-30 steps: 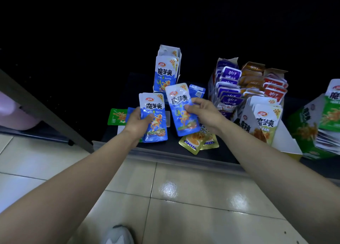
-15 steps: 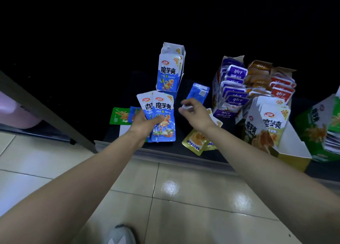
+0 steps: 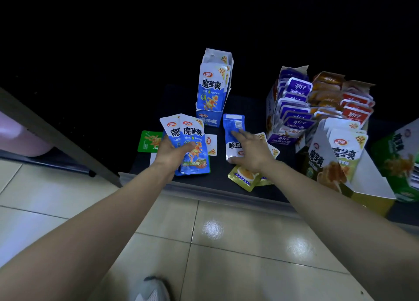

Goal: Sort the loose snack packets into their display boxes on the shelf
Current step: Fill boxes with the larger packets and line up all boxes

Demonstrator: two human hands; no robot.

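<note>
Left hand (image 3: pixel 174 152) still grips two blue packets (image 3: pixel 192 139), fanned, thumb across the front, above the shelf (image 3: pixel 249 110) edge. Right hand (image 3: pixel 250 152), half a second ago raised with pinched fingertips, now lies on a loose blue packet (image 3: pixel 233 128) flat on the shelf, fingers stretched out straight over it, nothing grasped. Blue display box (image 3: pixel 212 89) stands just behind. Yellow packets (image 3: pixel 243 176) lie under the right wrist.
</note>
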